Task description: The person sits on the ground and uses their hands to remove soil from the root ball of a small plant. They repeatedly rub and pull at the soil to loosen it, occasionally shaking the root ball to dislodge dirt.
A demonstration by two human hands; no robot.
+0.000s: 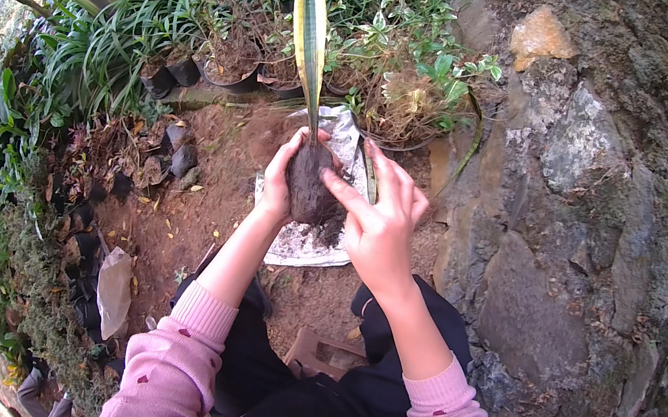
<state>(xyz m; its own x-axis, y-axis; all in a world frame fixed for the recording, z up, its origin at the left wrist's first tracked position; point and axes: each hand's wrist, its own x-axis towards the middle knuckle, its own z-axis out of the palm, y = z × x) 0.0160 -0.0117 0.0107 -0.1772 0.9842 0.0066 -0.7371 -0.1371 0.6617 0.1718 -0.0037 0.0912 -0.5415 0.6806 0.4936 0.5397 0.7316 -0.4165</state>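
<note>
My left hand [281, 175] is closed round the dark, rounded root ball [310, 182] of a snake plant. Its single tall leaf [310, 37], green with yellow edges, points up and away from me. My right hand [382, 212] has its fingers apart, and the index fingertip touches the right side of the soil. A second yellow-edged leaf [372, 181] shows just beside the right fingers; whether they touch it I cannot tell. Below both hands a white sack [304, 255] lies on the ground with loose dark soil on it.
Several potted plants in black bags [236, 79] stand along the far side. A rough stone wall [542, 287] rises on the right. Dense greenery and more dark pots line the left, near a pale bag [113, 293]. A brown stool [319, 352] shows between my legs.
</note>
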